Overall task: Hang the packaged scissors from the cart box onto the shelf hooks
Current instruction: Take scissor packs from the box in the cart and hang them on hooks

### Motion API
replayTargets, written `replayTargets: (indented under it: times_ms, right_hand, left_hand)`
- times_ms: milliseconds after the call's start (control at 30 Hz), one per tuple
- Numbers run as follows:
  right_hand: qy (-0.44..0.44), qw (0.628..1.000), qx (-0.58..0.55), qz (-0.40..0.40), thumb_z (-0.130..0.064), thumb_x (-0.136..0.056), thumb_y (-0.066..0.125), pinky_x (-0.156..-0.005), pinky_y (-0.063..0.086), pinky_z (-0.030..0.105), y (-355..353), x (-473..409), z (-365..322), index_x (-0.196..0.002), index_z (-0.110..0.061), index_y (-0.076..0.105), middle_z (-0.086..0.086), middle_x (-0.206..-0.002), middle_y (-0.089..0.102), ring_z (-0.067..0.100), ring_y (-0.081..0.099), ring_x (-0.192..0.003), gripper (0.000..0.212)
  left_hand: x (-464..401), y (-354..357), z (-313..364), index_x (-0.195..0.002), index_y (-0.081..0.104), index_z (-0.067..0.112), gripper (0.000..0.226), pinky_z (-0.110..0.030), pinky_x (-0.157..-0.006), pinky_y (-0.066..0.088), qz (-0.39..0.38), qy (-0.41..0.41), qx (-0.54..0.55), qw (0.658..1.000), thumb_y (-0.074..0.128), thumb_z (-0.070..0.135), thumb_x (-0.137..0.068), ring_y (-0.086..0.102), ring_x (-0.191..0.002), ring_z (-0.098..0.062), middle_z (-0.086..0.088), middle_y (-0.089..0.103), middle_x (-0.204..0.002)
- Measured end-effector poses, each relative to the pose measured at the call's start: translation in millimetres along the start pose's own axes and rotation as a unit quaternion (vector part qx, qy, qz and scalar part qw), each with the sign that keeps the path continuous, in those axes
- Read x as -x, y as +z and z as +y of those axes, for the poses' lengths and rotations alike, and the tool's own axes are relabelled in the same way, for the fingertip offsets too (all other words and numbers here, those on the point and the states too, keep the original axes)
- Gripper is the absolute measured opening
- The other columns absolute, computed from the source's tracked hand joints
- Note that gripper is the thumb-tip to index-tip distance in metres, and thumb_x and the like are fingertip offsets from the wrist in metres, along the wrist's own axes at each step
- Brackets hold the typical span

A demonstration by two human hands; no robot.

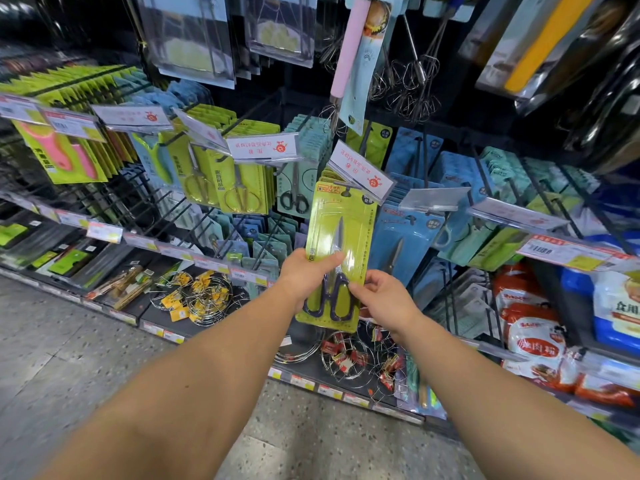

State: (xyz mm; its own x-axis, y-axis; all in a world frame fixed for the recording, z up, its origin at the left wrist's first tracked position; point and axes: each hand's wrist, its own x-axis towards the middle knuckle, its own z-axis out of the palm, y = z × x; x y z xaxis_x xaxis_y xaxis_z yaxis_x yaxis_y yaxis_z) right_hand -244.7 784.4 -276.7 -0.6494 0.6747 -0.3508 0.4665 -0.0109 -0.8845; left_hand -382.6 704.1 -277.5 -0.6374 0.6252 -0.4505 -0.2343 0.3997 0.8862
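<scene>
Both hands gripped scissors pack (341, 237): left hand (306, 275) mid-edge, right hand (384, 299) pinching lower right. Long axis upright, hang hole at hook (346, 188) directly above hands.

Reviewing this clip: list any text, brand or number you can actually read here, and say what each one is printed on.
"CHENLIFU", roughly, letters small: top of the green scissors pack that the left hand and right hand hold.
"食用": blue-and-white bag, far right.
"肉粉", partly: red-and-white pouch.
Upside-down red print on hook tags: too blurred.
Shelf-edge price labels: too small.
</scene>
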Motion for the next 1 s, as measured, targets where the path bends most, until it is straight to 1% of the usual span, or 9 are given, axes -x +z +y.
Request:
replayTargets:
  times_ms: [67, 133, 200, 300, 467, 567, 667, 767, 1000]
  right_hand:
    - [0.014, 0.998, 0.051, 0.026, -0.024, -0.094, 0.061, -0.083, 0.057, 0.040, 4, -9, 5, -0.104, -0.017, 0.064, 0.005, -0.098, 0.072, 0.023, 0.070, -0.092, 0.012]
    - [0.026, 0.993, 0.101, 0.059, -0.026, -0.094, 0.059, -0.089, 0.055, 0.042, 8, -18, 6, -0.109, -0.016, 0.064, 0.004, -0.099, 0.070, 0.023, 0.067, -0.093, 0.018]
    - [0.039, 0.986, 0.138, 0.084, -0.026, -0.095, 0.057, -0.087, 0.052, 0.036, 9, -25, 2, -0.115, -0.013, 0.061, 0.005, -0.105, 0.068, 0.024, 0.064, -0.096, 0.024]
    - [0.066, 0.983, 0.149, 0.082, -0.024, -0.094, 0.058, -0.085, 0.047, 0.030, 11, -33, -3, -0.120, -0.013, 0.055, 0.004, -0.111, 0.063, 0.025, 0.060, -0.103, 0.029]
    - [0.088, 0.987, 0.128, 0.043, -0.022, -0.089, 0.065, -0.101, 0.044, 0.034, 11, -32, -1, -0.136, -0.015, 0.046, 0.009, -0.132, 0.059, 0.027, 0.057, -0.118, 0.051]
    - [0.096, 0.982, 0.161, 0.019, -0.023, -0.093, 0.062, -0.108, 0.038, 0.035, 4, -21, 1, -0.151, -0.010, 0.023, 0.012, -0.151, 0.038, 0.031, 0.043, -0.134, 0.071]
    - [0.094, 0.978, 0.187, 0.019, -0.026, -0.092, 0.063, -0.108, 0.040, 0.038, -10, -6, 10, -0.153, -0.014, 0.019, 0.009, -0.153, 0.036, 0.030, 0.046, -0.131, 0.076]
    - [0.091, 0.973, 0.207, 0.037, -0.028, -0.092, 0.062, -0.107, 0.040, 0.035, -40, 18, 22, -0.154, -0.017, 0.016, 0.009, -0.155, 0.033, 0.031, 0.048, -0.130, 0.078]
    - [0.078, 0.932, 0.307, 0.176, -0.041, -0.086, 0.064, -0.107, 0.040, 0.045, -169, 127, 76, -0.151, -0.030, 0.021, 0.012, -0.150, 0.035, 0.034, 0.039, -0.134, 0.079]
  left_hand:
    - [-8, 1, -4, -0.129, 0.050, 0.012, 0.063, -0.040, -0.103, 0.043, 0.003, -0.011, -0.018, 1.000, 0.074, 0.048, -0.083, 0.054, -0.124, -0.028, -0.009, 0.058, -0.133]
    - [-15, 3, -8, -0.114, 0.052, 0.013, 0.056, -0.037, -0.097, 0.047, 0.015, -0.003, -0.062, 0.998, 0.075, 0.051, -0.081, 0.059, -0.109, -0.024, -0.005, 0.063, -0.117]
    - [-24, 6, -11, -0.122, 0.051, 0.010, 0.067, -0.041, -0.099, 0.049, 0.036, 0.004, -0.095, 0.995, 0.076, 0.054, -0.078, 0.061, -0.108, -0.024, -0.004, 0.064, -0.117]
    - [-33, 9, -13, -0.123, 0.053, 0.010, 0.067, -0.042, -0.099, 0.051, 0.043, 0.014, -0.112, 0.993, 0.077, 0.052, -0.077, 0.063, -0.106, -0.023, -0.002, 0.066, -0.115]
    - [-41, 12, -16, -0.123, 0.058, 0.011, 0.059, -0.033, -0.090, 0.052, 0.040, 0.025, -0.144, 0.988, 0.079, 0.043, -0.079, 0.066, -0.103, -0.022, -0.003, 0.069, -0.113]
    - [-33, 13, -17, -0.141, 0.042, 0.012, 0.085, -0.041, -0.102, 0.047, 0.063, 0.002, -0.211, 0.976, 0.078, 0.050, -0.074, 0.057, -0.121, -0.030, -0.008, 0.059, -0.132]
    - [-11, 22, -14, -0.151, 0.025, 0.016, 0.096, -0.048, -0.114, 0.034, 0.088, -0.005, -0.353, 0.932, 0.072, 0.056, -0.078, 0.035, -0.141, -0.035, -0.014, 0.034, -0.155]
    - [21, 53, -4, -0.153, 0.022, 0.022, 0.090, -0.051, -0.120, 0.020, 0.086, 0.059, -0.460, 0.882, 0.067, 0.056, -0.083, 0.017, -0.149, -0.032, -0.010, 0.017, -0.163]
    - [119, 204, 1, -0.157, 0.012, 0.029, 0.086, -0.053, -0.121, 0.004, -0.040, 0.226, -0.610, 0.759, 0.055, 0.061, -0.090, -0.001, -0.152, -0.031, -0.006, 0.001, -0.166]
